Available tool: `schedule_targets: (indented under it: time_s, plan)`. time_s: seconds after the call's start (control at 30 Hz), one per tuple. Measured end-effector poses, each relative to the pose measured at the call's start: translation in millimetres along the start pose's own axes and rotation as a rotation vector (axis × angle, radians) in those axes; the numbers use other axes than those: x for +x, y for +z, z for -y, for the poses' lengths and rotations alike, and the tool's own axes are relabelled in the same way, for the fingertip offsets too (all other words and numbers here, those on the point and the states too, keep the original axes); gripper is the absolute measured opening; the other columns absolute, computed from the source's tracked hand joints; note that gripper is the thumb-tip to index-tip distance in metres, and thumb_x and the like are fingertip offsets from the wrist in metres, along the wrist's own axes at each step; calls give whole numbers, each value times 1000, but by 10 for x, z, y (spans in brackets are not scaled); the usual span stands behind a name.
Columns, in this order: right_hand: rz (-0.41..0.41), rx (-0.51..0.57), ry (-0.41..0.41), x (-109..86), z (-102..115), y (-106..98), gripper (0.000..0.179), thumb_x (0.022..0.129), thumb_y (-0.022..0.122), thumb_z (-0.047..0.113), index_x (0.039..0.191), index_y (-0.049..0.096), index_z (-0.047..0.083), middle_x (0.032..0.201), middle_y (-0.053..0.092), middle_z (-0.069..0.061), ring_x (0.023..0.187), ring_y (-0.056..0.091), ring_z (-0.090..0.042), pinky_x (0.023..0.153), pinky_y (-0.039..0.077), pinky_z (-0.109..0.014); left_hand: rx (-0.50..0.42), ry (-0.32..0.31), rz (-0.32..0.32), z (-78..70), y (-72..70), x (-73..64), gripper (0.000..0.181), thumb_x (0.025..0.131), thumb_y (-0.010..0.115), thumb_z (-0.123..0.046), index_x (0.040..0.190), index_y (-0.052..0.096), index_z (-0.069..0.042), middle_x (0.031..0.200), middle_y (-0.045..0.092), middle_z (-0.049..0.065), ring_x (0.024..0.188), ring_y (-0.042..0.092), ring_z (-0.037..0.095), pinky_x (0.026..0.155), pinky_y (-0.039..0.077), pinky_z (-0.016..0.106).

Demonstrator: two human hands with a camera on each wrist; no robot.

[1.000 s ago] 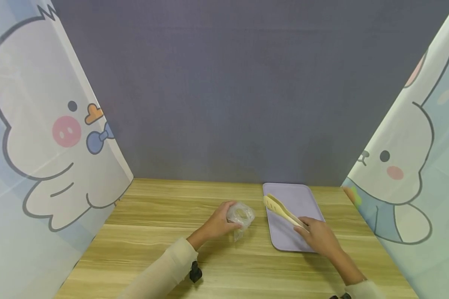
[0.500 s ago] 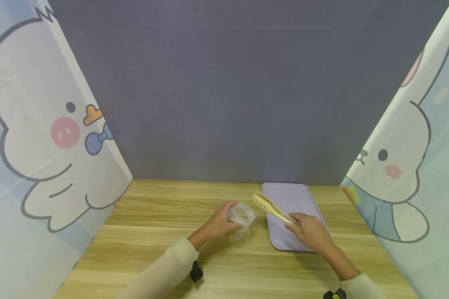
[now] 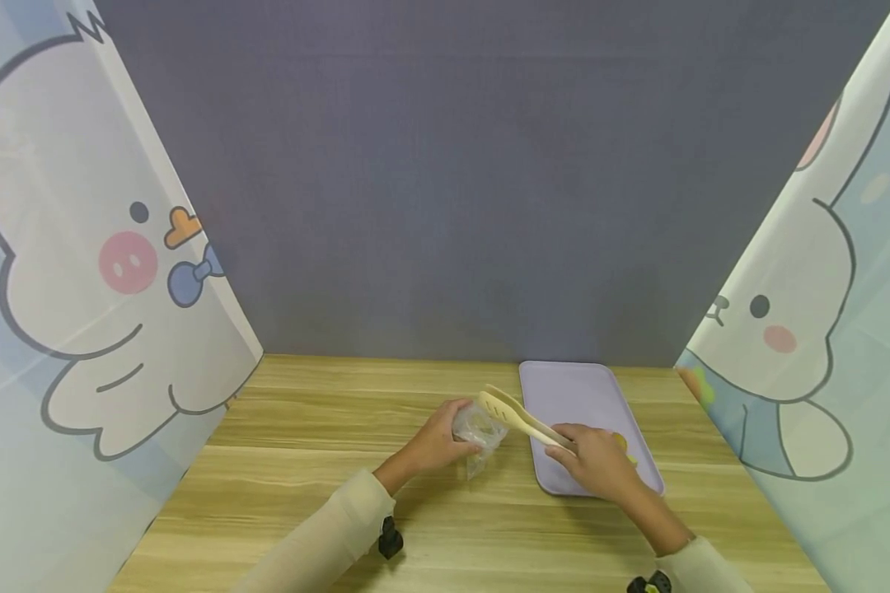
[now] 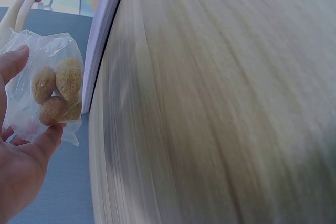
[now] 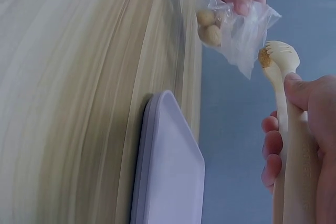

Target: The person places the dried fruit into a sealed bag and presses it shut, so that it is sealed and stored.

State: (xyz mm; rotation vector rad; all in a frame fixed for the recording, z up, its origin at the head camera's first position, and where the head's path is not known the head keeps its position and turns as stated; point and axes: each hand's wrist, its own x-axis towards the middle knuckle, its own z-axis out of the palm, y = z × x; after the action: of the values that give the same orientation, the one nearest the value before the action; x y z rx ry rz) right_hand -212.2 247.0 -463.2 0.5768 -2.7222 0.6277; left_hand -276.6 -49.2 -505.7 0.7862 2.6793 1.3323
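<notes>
My left hand (image 3: 436, 441) grips a clear plastic bag (image 3: 478, 430) above the table, left of the lilac tray (image 3: 571, 389). Inside the bag, in the left wrist view, lie several rough, golden-brown round food pieces (image 4: 68, 80). My right hand (image 3: 601, 463) holds cream-coloured tongs (image 3: 522, 420) over the tray's left part, their heads close to the bag's mouth. A brown food piece (image 5: 264, 57) sits between the tong heads in the right wrist view. Partly hidden behind my right hand, golden-brown pieces (image 3: 620, 441) lie on the tray's right side.
The wood-grain table (image 3: 304, 428) runs up to a dark grey back panel (image 3: 445, 206). Printed cartoon sheets (image 3: 119, 247) stand at both sides. The tray lies flat at the right of the table, with a low raised rim.
My right hand has moved left with the tongs, from over the tray to the bag's opening. Pieces on the tray have come into sight behind it. My left hand stays nearly still.
</notes>
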Motion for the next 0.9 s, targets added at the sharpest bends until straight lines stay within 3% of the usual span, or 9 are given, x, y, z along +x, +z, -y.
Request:
schedule_targets:
  time_s: [0.47,0.7,0.9]
  plan:
    - [13,10,14,14,39,48,38,91,76,29,119,73,4,106,77,-7,81,64,-8,69,53,-30,-30,0,-5,19,-17,-14,82,87,81,-32,152,39,-5,148,48,14,114,57,21,92,52,37]
    - [13,10,9,-17,-14,40,34,91,76,29,116,74,5,101,77,-4,77,61,-4,67,51,-27,-36,-4,-6,21,-21,-16,81,86,81,-32,151,41,-6,147,49,14,115,57,22,91,52,36]
    - [16,-13,60,-75,-101,0,36,91,76,30,118,74,5,102,77,-4,80,64,-8,73,54,-37,-27,-18,-6,26,-30,-25,82,87,81,-35,152,40,-6,149,48,14,117,56,23,93,50,38]
